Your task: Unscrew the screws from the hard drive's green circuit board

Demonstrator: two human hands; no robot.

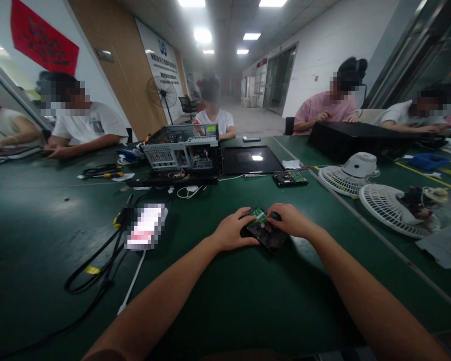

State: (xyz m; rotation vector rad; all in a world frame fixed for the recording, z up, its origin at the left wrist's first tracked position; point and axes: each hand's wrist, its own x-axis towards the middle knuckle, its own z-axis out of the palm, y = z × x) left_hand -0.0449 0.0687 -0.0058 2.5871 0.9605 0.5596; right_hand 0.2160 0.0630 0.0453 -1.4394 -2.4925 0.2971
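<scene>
Head view: below centre, left hand [231,229] clasps a black electronic unit [269,236] at left; right hand [288,219] curls at its green circuit board [260,216], grip indistinct. Firm bracing against the surface [225,301] should prevent slipping.

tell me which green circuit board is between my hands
The nearer board: left hand and right hand flank it. The other board lies farther back, untouched.

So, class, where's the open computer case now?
In the head view, the open computer case stands left of centre, towards the far side of the green table, just left of the flat black panel.
</scene>
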